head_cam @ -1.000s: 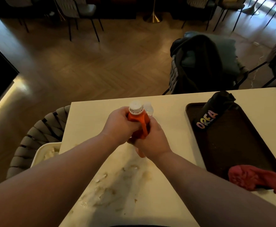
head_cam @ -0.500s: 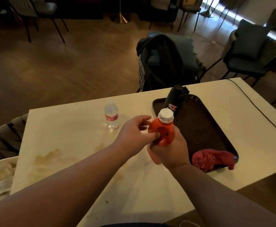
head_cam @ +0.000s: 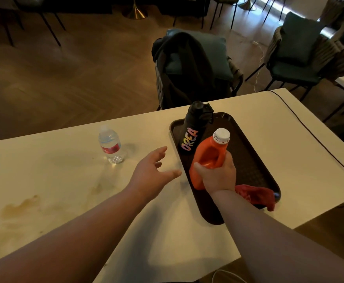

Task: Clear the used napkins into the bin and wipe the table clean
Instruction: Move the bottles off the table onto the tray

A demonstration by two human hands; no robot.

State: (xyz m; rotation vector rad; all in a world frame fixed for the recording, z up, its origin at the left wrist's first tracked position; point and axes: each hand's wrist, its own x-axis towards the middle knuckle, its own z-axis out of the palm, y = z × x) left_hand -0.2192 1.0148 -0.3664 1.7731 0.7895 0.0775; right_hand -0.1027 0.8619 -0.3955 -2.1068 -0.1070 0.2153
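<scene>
On the head camera, my right hand (head_cam: 218, 176) has its fingers wrapped round an orange bottle (head_cam: 210, 154) over the tray (head_cam: 255, 160). My left hand (head_cam: 150, 174) hovers spread, holding nothing. A red cloth (head_cam: 257, 197) lies at the tray's near end. Brown stains (head_cam: 18, 207) mark the surface (head_cam: 65, 176).

L grip (head_cam: 153, 172) open, R grip (head_cam: 218, 176) curled tight

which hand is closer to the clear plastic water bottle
Left. The left hand, open, is right of the clear plastic water bottle; the right hand grips the orange plastic jug farther right, over the dark tray.
</scene>
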